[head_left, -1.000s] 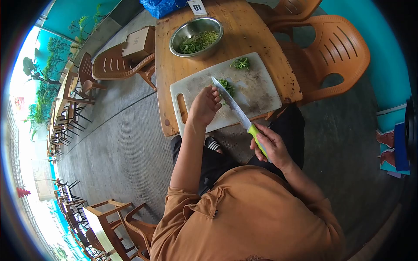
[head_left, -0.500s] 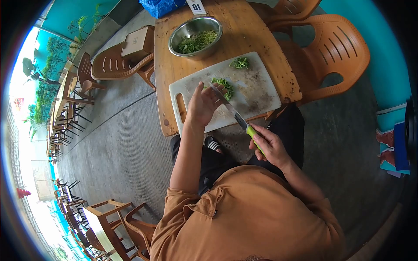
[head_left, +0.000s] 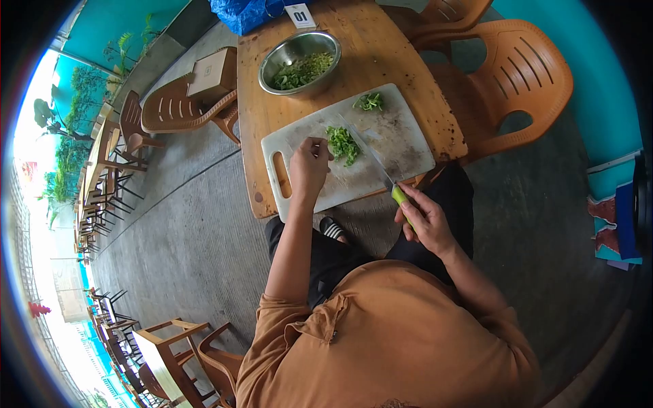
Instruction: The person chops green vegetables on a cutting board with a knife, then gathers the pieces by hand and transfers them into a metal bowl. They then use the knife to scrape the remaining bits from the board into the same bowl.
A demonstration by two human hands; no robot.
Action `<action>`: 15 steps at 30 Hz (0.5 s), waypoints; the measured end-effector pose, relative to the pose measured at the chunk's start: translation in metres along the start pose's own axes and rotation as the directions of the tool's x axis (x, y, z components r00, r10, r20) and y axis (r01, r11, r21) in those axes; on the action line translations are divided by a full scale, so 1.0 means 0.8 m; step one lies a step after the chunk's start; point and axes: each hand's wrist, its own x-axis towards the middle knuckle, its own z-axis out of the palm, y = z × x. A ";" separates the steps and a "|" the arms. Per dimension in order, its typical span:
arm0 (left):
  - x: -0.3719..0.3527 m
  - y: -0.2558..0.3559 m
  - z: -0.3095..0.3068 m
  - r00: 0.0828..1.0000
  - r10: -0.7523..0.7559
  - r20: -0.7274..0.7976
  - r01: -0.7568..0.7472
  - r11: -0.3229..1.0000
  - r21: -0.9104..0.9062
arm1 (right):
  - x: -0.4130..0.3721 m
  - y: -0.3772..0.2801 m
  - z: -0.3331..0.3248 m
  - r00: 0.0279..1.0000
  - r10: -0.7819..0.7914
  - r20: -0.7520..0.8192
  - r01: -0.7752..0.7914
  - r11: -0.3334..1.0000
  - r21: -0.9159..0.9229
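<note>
My right hand (head_left: 425, 221) is closed round the green handle of a knife (head_left: 379, 161). The blade points away and to the left over the white cutting board (head_left: 316, 198), just right of a pile of chopped greens (head_left: 343, 145). On the pile's other side is my left hand (head_left: 310, 165), its fingers curled in; whether anything is in them is hidden. A smaller bunch of greens (head_left: 369, 101) lies near the board's far edge. Beyond the board, a steel bowl (head_left: 299, 64) holds more chopped greens.
The wooden table (head_left: 371, 41) carries a blue plastic bag (head_left: 241, 15) and a card marked 01 (head_left: 300, 15) at its far end. An orange plastic chair (head_left: 520, 75) stands at the right. Another chair (head_left: 166, 105) with a cardboard box (head_left: 209, 73) is at the left.
My left hand has come away from the blade, moving left and curling its fingers. The knife has shifted to the right of the pile, now in plain sight.
</note>
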 end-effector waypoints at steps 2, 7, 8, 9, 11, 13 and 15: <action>0.003 -0.007 0.005 0.997 0.042 -0.060 -0.035 0.992 0.118 | 0.006 0.007 -0.011 0.998 -0.067 -0.003 0.067 0.996 -0.051; 0.020 -0.013 0.014 0.880 0.450 -0.149 -0.401 0.874 0.273 | 0.030 0.007 -0.038 0.971 -0.240 -0.012 0.224 0.922 -0.316; 0.024 -0.013 0.017 0.877 0.457 -0.148 -0.407 0.871 0.274 | 0.038 0.008 -0.041 0.969 -0.247 -0.015 0.229 0.921 -0.316; 0.024 -0.008 0.019 0.881 0.445 -0.164 -0.399 0.882 0.248 | 0.047 0.008 -0.044 0.952 -0.306 -0.032 0.278 0.900 -0.337; 0.027 0.001 0.022 0.882 0.437 -0.176 -0.396 0.890 0.225 | 0.063 0.005 -0.051 0.929 -0.367 -0.052 0.326 0.875 -0.357; 0.038 0.001 0.025 0.890 0.429 -0.154 -0.386 0.889 0.246 | 0.080 -0.003 -0.055 0.926 -0.365 -0.102 0.318 0.895 -0.312; 0.046 0.000 0.028 0.893 0.435 -0.115 -0.395 0.881 0.261 | 0.104 0.006 -0.062 0.873 -0.476 -0.105 0.410 0.833 -0.371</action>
